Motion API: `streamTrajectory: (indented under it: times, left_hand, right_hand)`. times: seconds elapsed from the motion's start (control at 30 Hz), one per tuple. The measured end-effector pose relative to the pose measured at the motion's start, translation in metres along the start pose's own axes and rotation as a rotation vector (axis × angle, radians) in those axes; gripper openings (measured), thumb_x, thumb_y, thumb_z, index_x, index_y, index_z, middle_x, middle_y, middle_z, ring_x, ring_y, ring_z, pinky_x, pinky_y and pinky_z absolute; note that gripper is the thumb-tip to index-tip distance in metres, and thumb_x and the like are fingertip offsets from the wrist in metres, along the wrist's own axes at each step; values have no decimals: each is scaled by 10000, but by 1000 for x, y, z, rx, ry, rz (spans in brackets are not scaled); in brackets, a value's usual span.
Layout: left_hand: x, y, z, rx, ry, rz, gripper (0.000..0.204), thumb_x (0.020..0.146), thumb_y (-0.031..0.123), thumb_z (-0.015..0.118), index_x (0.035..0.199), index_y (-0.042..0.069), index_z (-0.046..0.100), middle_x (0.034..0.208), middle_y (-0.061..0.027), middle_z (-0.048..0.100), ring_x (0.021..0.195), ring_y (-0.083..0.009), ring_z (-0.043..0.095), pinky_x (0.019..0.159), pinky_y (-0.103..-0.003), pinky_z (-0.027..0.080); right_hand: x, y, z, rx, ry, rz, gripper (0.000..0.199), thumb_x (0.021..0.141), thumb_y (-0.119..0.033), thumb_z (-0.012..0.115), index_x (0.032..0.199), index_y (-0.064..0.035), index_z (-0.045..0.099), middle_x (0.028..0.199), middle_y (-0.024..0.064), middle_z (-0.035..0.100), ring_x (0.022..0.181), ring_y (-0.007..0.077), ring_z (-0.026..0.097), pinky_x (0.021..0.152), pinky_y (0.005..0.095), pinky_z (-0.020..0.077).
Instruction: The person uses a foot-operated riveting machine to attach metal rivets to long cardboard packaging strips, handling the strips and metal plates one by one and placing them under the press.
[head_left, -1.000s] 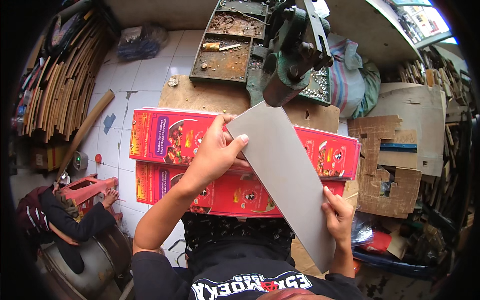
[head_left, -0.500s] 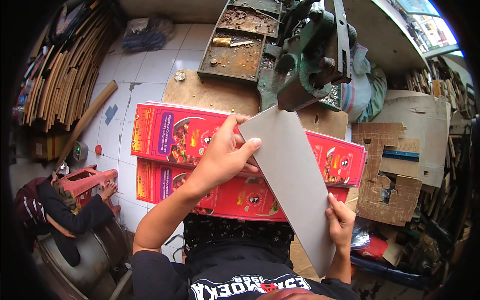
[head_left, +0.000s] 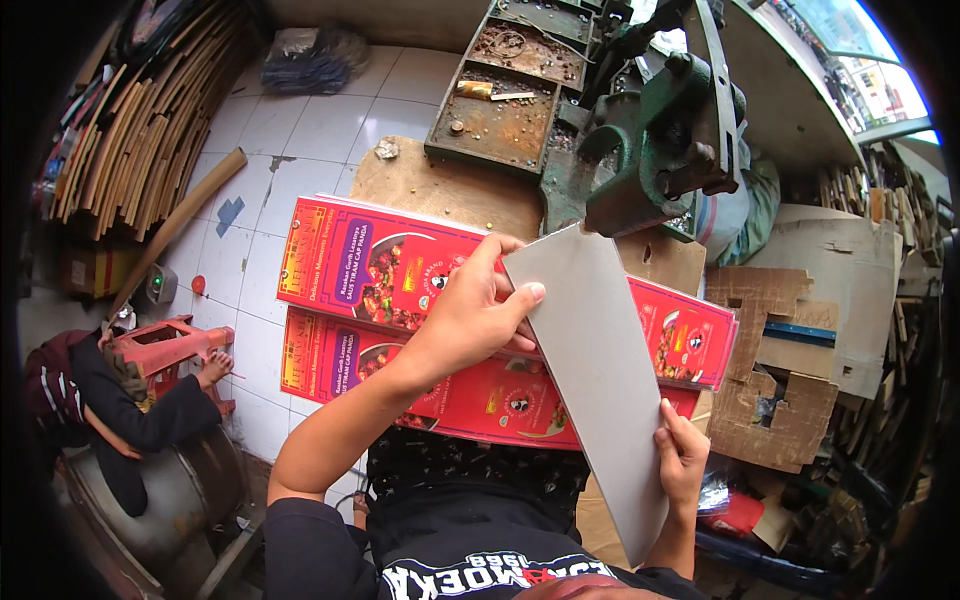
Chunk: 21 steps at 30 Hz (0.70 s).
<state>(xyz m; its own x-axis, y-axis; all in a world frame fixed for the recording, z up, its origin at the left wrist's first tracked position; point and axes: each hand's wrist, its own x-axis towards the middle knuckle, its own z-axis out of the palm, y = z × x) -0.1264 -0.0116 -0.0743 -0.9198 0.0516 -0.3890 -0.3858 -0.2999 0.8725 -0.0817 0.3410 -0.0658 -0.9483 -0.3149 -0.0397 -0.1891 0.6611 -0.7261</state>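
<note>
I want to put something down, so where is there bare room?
The white tiled floor has a big bare patch between the upright brown sheets and the wooden board. The board's strip between the red panels and the green tray is mostly bare. It's crowded by the green machine, at the far end of the grey panel.
</note>
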Motion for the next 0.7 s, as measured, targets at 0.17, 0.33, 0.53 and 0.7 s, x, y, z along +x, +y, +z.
streamTrajectory:
  times: [0.17, 0.33, 0.53, 0.7]
  left_hand:
    - [-2, -3, -1, -45, -7, 11, 404, 993, 96, 572, 1306, -9, 340, 882, -177, 681, 698, -219, 724, 592, -309, 635]
    - [-4, -3, -3, -7, 11, 28, 435, 990, 93, 574, 1328, -32, 329, 866, -174, 675, 682, -221, 721, 577, -305, 630]
    - [-20, 6, -5, -65, 9, 49, 413, 986, 75, 565, 1308, -53, 341, 914, -190, 669, 733, -228, 718, 565, -283, 622]
    - [-68, -12, -15, -116, 148, 111, 419, 971, 50, 564, 1310, -53, 339, 926, -193, 678, 718, -218, 718, 551, -293, 625]
  right_hand:
    - [-3, -2, 2, -14, -3, -10, 383, 869, 38, 646, 1252, 34, 651, 689, 82, 511, 616, 153, 468, 591, 277, 387]
    - [-9, 5, 4, 46, 3, 27, 394, 882, 27, 643, 1275, 14, 646, 689, 55, 509, 616, 122, 456, 582, 267, 379]
    - [0, -5, -18, 261, -183, 157, 306, 931, -56, 662, 1228, 15, 670, 731, 8, 564, 620, 68, 471, 562, 231, 376]
    - [91, -15, -16, -60, -39, -176, 141, 867, -48, 720, 1005, -26, 741, 772, 76, 669, 651, 124, 614, 572, 261, 467]
